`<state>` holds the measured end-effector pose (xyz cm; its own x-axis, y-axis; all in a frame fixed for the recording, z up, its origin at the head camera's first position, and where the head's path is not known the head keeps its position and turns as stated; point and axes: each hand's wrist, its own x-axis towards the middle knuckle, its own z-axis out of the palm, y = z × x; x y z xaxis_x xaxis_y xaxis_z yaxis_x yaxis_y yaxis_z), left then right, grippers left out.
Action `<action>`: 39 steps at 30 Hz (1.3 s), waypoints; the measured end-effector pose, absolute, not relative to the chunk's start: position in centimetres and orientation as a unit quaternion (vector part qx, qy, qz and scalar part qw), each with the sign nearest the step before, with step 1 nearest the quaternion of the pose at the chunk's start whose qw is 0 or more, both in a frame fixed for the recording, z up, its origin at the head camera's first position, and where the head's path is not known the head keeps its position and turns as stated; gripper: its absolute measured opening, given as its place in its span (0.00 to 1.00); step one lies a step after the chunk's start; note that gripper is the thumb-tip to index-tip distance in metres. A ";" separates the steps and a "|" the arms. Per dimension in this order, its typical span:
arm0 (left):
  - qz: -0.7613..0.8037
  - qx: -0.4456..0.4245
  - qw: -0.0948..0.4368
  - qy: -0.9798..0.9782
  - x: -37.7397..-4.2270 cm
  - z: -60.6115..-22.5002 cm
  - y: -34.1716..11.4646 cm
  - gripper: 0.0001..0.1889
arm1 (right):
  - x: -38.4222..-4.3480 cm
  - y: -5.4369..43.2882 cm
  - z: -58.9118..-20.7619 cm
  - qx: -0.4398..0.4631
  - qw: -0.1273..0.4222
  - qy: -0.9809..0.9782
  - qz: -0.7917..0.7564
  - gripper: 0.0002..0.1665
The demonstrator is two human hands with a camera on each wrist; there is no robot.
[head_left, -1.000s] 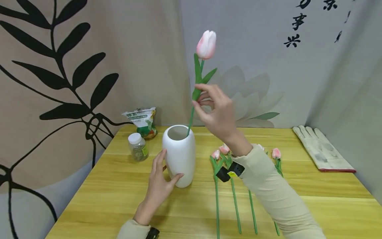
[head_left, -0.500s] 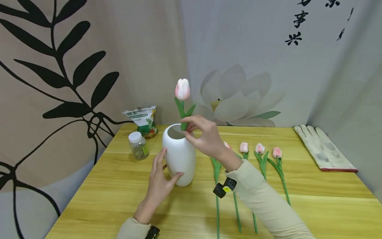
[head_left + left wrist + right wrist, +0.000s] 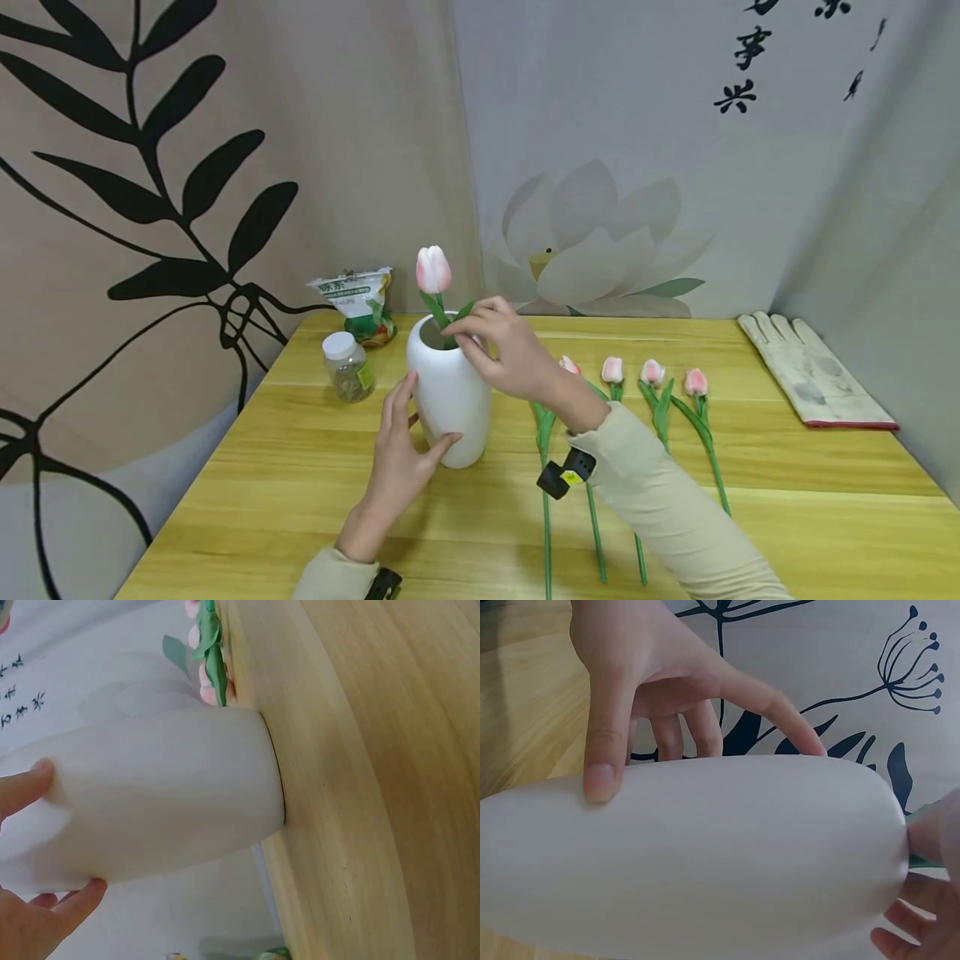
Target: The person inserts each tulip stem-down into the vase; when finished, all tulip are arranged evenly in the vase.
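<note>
A white vase stands upright on the wooden table, and my left hand holds its near left side with the thumb and fingers spread round it. In the right wrist view the left hand shows along the vase wall. A pink-and-white artificial tulip has its stem down inside the vase, its bloom and leaves above the rim. At the right of the vase's mouth, my right hand pinches the tulip by a leaf near the stem; the exact grip is partly hidden.
Several more tulips lie in a row on the table, right of the vase, some under the right forearm. A lidded jar and a snack bag stand at the back left. A pale glove lies far right.
The right hand has brought the tulip down and left, lowering its stem into the vase. The left hand has stayed on the vase.
</note>
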<state>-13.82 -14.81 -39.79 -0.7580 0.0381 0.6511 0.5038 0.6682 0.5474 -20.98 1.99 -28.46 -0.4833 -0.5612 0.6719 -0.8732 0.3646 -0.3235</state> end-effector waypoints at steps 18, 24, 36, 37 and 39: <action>-0.376 -0.154 0.311 -0.859 -13.9 -39.9 -14.8 0.52 | -21.0 3.6 -29.4 0.408 0.242 -0.754 0.454 0.17; -0.377 -0.154 0.316 -0.857 -13.9 -40.0 -14.8 0.52 | -20.4 5.6 -31.5 0.364 0.214 -0.714 0.559 0.23; -0.373 -0.159 0.325 -0.855 -14.0 -40.2 -14.9 0.53 | -19.3 9.3 -40.0 0.197 0.104 -0.785 0.579 0.22; -0.372 -0.160 0.326 -0.854 -14.0 -40.2 -14.9 0.53 | -19.4 9.5 -40.5 0.179 0.090 -0.801 0.564 0.22; -0.374 -0.158 0.323 -0.855 -14.0 -40.2 -14.9 0.53 | -19.4 9.9 -41.4 0.142 0.061 -0.831 0.535 0.21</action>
<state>-14.02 -14.89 -40.18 -0.7407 0.0287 0.6713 0.5126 0.6701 0.5369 -19.41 9.87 -41.43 -0.9524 -0.1707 0.2527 -0.3007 0.3873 -0.8716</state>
